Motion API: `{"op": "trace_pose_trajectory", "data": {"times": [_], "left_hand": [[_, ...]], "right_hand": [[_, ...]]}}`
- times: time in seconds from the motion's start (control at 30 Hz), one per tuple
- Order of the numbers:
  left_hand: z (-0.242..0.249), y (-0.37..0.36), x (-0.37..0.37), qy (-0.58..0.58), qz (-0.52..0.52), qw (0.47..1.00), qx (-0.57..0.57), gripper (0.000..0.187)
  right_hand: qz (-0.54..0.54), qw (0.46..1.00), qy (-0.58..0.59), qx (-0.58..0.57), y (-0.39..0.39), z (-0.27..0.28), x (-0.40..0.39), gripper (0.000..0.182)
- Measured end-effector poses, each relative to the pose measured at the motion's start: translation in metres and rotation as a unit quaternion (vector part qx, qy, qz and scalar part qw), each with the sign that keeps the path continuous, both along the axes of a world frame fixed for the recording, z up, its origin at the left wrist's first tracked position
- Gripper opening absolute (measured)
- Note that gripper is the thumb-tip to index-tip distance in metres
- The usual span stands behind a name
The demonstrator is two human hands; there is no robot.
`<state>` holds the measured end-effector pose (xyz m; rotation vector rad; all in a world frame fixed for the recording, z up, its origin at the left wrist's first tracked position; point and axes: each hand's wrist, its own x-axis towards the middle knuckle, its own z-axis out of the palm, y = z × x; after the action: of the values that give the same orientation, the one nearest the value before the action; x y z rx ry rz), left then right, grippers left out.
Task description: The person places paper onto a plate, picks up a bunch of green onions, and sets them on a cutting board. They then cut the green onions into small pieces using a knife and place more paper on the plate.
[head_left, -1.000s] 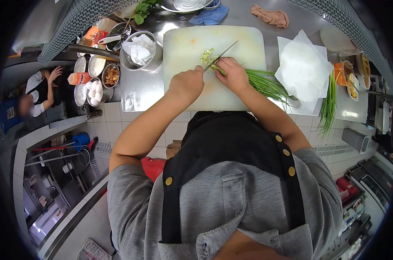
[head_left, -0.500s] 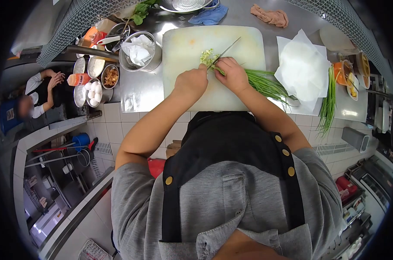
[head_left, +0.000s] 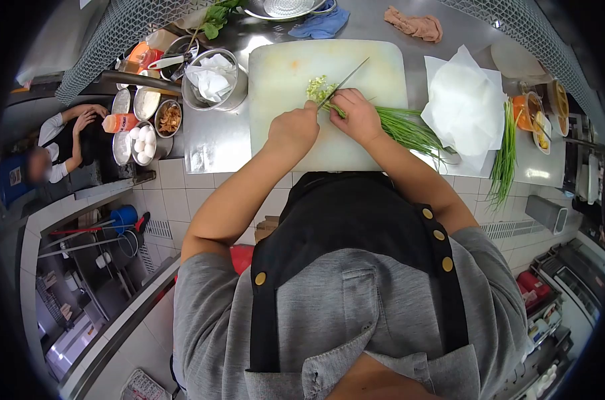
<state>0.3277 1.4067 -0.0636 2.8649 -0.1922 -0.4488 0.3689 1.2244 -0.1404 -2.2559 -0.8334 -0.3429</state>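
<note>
My left hand (head_left: 293,133) is closed around the handle of a kitchen knife (head_left: 346,79), whose blade points away and to the right over the board. My right hand (head_left: 356,115), fingers curled, presses down a bunch of green onions (head_left: 409,128) right beside the blade. Their long green tops trail off the board to the right. Chopped green onion pieces (head_left: 318,87) lie in a small pale heap on the left side of the blade. Under all this is a white cutting board (head_left: 276,67). The knife handle is mostly hidden in my fist.
White paper sheets (head_left: 459,100) lie right of the board, with more green onions (head_left: 506,147) hanging over the counter edge. At left stand a metal pot (head_left: 238,93), eggs (head_left: 143,143) and several bowls. Cloths (head_left: 414,25) lie behind. Another person (head_left: 59,143) is at far left.
My hands, the knife and the green onions stay in almost the same place. The other person's hands have shifted slightly at far left.
</note>
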Motion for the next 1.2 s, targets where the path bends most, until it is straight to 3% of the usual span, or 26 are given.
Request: {"op": "trace_pose_trajectory", "data": {"times": [0.23, 0.37, 0.43, 0.63, 0.77, 0.93, 1.2], "left_hand": [[-0.026, -0.011, 0.019, -0.05, -0.011, 0.998, -0.043, 0.018], [0.007, -0.005, 0.013, -0.036, -0.012, 0.999, -0.013, 0.018], [0.016, -0.003, 0.006, 0.027, -0.019, 0.999, 0.008, 0.022], [-0.032, -0.015, 0.012, -0.027, 0.015, 0.999, -0.027, 0.02], [0.001, -0.006, 0.024, -0.017, 0.002, 0.999, -0.05, 0.019], [0.026, -0.001, 0.004, 0.02, -0.009, 1.0, 0.003, 0.02], [-0.021, -0.015, 0.008, 0.001, 0.017, 1.0, -0.023, 0.02]], "right_hand": [[0.003, 1.0, 0.002, 0.006, -0.001, -0.002, 0.001, 0.023], [-0.007, 1.0, -0.003, 0.02, 0.0, 0.0, 0.001, 0.022], [-0.008, 1.0, -0.001, 0.023, -0.001, -0.001, 0.0, 0.022], [-0.007, 1.0, -0.001, 0.016, -0.001, -0.001, 0.002, 0.022], [-0.01, 1.0, -0.01, 0.006, -0.002, -0.001, 0.0, 0.02], [-0.018, 1.0, -0.007, 0.015, -0.001, -0.002, -0.001, 0.021], [-0.011, 1.0, -0.005, -0.001, -0.002, -0.004, 0.001, 0.019]]}}
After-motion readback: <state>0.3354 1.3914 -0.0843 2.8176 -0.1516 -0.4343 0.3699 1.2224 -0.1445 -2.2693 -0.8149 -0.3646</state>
